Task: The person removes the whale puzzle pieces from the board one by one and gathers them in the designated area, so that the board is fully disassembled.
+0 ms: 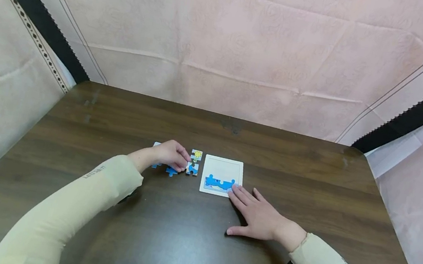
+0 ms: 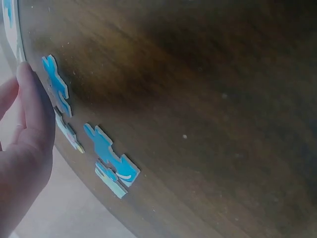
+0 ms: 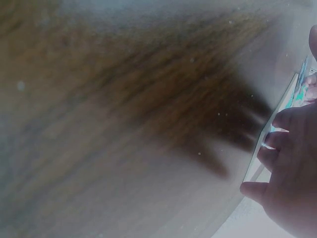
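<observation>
A white puzzle board [image 1: 223,168] lies on the table, with joined blue puzzle pieces [image 1: 213,182] along its lower part. My right hand [image 1: 262,216] is spread flat, its fingertips resting on the board's lower right corner; the board's edge shows under those fingers in the right wrist view. My left hand [image 1: 169,154] reaches over loose pieces left of the board, fingers slightly bent. Its fingertips are beside a blue-and-white puzzle piece [image 1: 191,169]; whether they touch it is unclear. Above that lies a piece with a yellow shape [image 1: 197,154]. Another blue piece [image 1: 171,172] shows below the hand.
More loose pieces [image 2: 106,151] lie to the left, partly covered by the left hand in the head view. The brown wooden table [image 1: 160,244] extends around the board. Pale patterned cloth [image 1: 230,38] hangs behind the table and at both sides.
</observation>
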Action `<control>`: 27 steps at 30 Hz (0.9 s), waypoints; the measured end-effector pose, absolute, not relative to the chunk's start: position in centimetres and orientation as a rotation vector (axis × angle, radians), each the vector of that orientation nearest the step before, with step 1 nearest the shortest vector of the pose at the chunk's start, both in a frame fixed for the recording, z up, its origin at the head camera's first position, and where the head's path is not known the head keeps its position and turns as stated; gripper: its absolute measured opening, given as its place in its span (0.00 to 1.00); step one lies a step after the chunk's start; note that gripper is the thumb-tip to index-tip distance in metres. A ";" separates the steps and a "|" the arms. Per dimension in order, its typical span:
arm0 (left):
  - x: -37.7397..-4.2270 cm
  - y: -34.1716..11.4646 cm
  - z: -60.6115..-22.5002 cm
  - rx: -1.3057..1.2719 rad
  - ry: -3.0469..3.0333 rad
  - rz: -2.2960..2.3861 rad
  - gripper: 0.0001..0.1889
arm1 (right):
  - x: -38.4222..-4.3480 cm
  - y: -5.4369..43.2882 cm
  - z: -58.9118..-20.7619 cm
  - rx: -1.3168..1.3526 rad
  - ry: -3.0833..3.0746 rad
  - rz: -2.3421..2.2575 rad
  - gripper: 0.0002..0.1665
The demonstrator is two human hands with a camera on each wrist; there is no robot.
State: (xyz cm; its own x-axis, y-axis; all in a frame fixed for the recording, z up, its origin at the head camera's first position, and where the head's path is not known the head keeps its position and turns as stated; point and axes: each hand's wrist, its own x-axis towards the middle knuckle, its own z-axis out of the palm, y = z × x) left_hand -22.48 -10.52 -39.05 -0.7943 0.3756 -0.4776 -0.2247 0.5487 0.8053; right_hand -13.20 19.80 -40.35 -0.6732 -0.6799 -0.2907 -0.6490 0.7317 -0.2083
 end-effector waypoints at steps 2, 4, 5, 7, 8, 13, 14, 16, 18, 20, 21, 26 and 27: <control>-22.4 -10.5 -39.0 0.120 2.173 1.228 0.14 | -13.2 19.8 -40.4 -1.031 2.586 -0.123 0.54; -22.3 -10.4 -39.0 0.119 2.187 1.213 0.13 | -13.2 19.8 -40.4 -1.029 2.587 -0.124 0.54; -22.3 -10.4 -39.1 0.119 2.190 1.209 0.13 | -13.2 19.8 -40.4 -1.029 2.587 -0.126 0.54; -22.4 -10.3 -39.2 0.122 2.195 1.198 0.13 | -13.2 19.9 -40.5 -1.027 2.587 -0.129 0.54; -22.4 -10.3 -39.2 0.120 2.195 1.198 0.13 | -13.3 19.9 -40.5 -1.027 2.588 -0.131 0.54; -22.5 -10.3 -39.3 0.103 2.198 1.195 0.13 | -13.3 19.9 -40.5 -1.028 2.584 -0.132 0.54; -22.6 -10.3 -39.2 0.101 2.197 1.197 0.13 | -13.4 20.0 -40.5 -1.028 2.584 -0.132 0.54; -22.6 -10.3 -39.1 0.110 2.199 1.192 0.13 | -13.4 20.0 -40.4 -1.027 2.584 -0.134 0.53; -22.7 -10.3 -39.1 0.132 2.213 1.179 0.13 | -13.4 20.0 -40.4 -1.022 2.584 -0.150 0.53; -22.7 -10.1 -39.1 0.167 2.229 1.155 0.14 | -13.4 20.0 -40.4 -1.017 2.586 -0.174 0.52; -22.7 -10.0 -39.1 0.187 2.235 1.146 0.14 | -13.4 20.0 -40.4 -1.014 2.587 -0.186 0.52; -22.5 -9.0 -38.9 0.230 2.239 1.121 0.15 | -13.3 19.9 -40.5 -1.017 2.604 -0.237 0.51; -22.5 -8.7 -38.9 0.230 2.237 1.120 0.15 | -13.3 19.9 -40.5 -1.022 2.607 -0.240 0.51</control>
State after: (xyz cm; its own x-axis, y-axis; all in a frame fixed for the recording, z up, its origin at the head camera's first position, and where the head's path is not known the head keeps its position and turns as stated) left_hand -22.46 -8.72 -38.94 -0.7933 0.4098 -0.4503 -0.1153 0.6251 0.7720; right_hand -13.32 19.87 -40.47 -0.6885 -0.6841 -0.2409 -0.6285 0.7285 -0.2724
